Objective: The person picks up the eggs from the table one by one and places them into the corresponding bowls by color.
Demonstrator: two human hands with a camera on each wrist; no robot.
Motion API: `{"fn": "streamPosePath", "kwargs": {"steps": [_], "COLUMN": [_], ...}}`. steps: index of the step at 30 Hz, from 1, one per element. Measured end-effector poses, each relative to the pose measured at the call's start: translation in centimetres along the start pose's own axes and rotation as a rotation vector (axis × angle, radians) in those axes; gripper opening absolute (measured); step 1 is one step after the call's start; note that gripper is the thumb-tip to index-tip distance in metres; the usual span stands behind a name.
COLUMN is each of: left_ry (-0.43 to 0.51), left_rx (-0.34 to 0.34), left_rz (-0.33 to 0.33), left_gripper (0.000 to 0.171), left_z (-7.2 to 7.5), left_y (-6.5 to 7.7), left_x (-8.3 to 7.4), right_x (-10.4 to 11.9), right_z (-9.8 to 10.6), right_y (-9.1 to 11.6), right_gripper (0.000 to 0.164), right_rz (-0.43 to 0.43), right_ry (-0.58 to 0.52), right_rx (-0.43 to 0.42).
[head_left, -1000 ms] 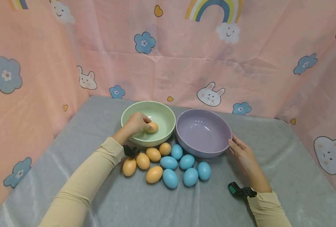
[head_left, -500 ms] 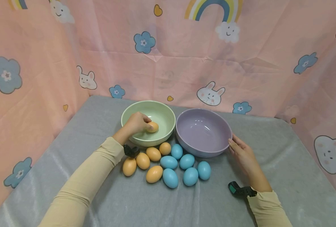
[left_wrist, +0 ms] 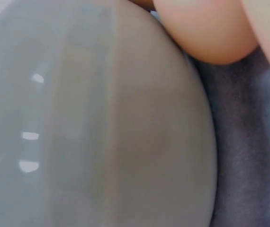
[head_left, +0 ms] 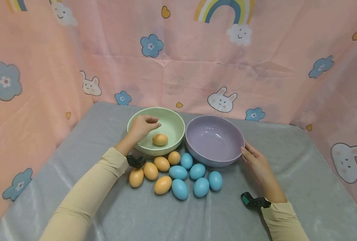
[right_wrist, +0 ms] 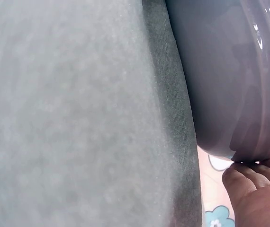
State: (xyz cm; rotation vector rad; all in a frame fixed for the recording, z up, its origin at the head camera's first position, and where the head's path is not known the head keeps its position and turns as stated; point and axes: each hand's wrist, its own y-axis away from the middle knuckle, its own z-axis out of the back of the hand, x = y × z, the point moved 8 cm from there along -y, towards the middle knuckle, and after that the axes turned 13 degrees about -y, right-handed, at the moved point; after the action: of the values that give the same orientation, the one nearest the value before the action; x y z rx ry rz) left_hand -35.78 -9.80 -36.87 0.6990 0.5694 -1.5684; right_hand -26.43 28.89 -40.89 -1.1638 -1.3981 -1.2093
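In the head view, my left hand (head_left: 142, 127) hovers over the pale green bowl (head_left: 174, 142), thumb and fingers apart with nothing between them. A yellow-orange egg (head_left: 160, 139) lies inside that bowl, below the fingertips. My right hand (head_left: 258, 164) holds the purple bowl (head_left: 209, 144) at its right side, thumb at the rim and fingers against the outer wall. The right wrist view shows those fingers (right_wrist: 253, 177) touching the bowl's outside. Several yellow-orange eggs (head_left: 150, 171) and several blue eggs (head_left: 178, 172) lie in front of the bowls. The bowl's outer wall (left_wrist: 158, 123) fills much of the left wrist view.
Grey cloth (head_left: 178, 221) covers the table. A pink printed curtain (head_left: 184, 73) stands behind the bowls and at both sides. The two bowls sit side by side, and the eggs lie close together along their near side.
My left hand has let go of the yellow-orange egg, which now lies in the green bowl, and has drawn up and slightly left. The right hand stays on the purple bowl.
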Motion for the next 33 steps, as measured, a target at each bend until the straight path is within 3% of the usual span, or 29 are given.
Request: {"fn": "streamPosePath", "kwargs": {"steps": [4,18,33], "left_ry": [0.042,0.191,0.211], "left_rx": [-0.038,-0.032,-0.054], "left_rz": [-0.038,-0.075,-0.077], "left_gripper": [0.044,0.053,0.051], "left_z": [0.9,3.0,3.5], "left_y": [0.8,5.8,9.9], "left_x": [-0.2,0.3,1.3], "right_x": [0.0,-0.1,-0.2], "right_z": [0.0,0.1,0.1], "right_y": [0.0,-0.1,0.0], "right_gripper": [0.071,0.071,0.072], "right_rz": [0.016,0.026,0.016], "right_ry": [-0.014,-0.024,0.000], "right_rx": [0.010,0.021,0.018]}}
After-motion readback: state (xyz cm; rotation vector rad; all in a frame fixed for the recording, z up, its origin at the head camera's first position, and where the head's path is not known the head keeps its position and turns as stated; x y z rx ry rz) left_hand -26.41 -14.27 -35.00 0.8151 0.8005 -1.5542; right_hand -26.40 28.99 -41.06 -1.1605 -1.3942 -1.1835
